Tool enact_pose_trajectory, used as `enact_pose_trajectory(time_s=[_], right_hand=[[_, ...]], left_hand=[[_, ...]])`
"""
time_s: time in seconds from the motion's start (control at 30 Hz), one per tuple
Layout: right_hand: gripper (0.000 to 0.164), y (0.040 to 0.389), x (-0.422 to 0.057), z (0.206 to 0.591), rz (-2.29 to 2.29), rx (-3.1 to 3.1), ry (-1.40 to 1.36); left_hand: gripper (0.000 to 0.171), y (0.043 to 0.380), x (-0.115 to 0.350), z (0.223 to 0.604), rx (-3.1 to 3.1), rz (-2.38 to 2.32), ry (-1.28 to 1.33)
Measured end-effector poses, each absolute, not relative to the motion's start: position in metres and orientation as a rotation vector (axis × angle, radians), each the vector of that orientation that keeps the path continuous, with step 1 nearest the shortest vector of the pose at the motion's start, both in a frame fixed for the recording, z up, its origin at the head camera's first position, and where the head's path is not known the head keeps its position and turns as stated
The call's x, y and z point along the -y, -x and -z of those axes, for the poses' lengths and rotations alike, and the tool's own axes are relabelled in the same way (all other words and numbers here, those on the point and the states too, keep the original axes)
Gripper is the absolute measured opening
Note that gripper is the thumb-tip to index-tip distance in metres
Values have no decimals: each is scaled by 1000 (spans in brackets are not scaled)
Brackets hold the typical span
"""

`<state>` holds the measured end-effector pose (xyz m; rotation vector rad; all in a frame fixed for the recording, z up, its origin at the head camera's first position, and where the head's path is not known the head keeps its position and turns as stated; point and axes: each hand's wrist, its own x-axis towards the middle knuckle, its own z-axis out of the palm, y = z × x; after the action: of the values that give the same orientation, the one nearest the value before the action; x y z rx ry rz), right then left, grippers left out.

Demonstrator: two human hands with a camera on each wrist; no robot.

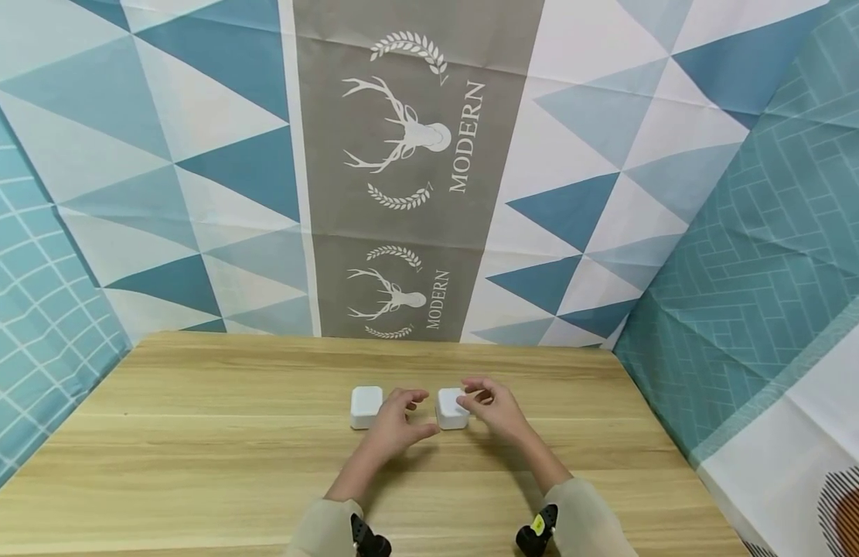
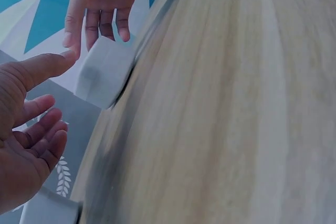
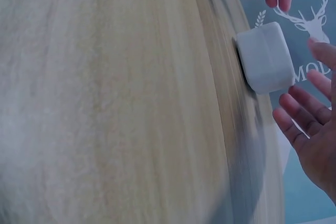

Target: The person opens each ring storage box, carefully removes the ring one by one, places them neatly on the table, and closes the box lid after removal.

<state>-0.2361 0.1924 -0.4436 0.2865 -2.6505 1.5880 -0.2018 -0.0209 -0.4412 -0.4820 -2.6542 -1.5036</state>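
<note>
L hand at 9 o'clock, R hand at 3 o'clock of R-most white box, fingers wide, holding nothing; uneven push could prob. skid it.

2 boxes, 2 hands lower centre; 2 wrist cams bottom; 2 deer prints centre; 1 bench.

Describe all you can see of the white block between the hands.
The white block has smooth, plain faces and rounded edges, and looks like plastic. It rests flat on the wood-grain table, right of a similar block, between the left hand and right hand. Whether either touches it is unclear.
</note>
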Motion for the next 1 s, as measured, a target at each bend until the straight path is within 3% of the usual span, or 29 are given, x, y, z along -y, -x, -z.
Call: enact_pose_trajectory(time_s=[0.57,1.0], right_hand=[[58,236,-199,451,-1534,2766,-429],[64,235,-201,452,-1557,2742,-521]], left_hand=[[63,214,10,462,2699,1504,418],[66,217,3,465,2691,1541,387]])
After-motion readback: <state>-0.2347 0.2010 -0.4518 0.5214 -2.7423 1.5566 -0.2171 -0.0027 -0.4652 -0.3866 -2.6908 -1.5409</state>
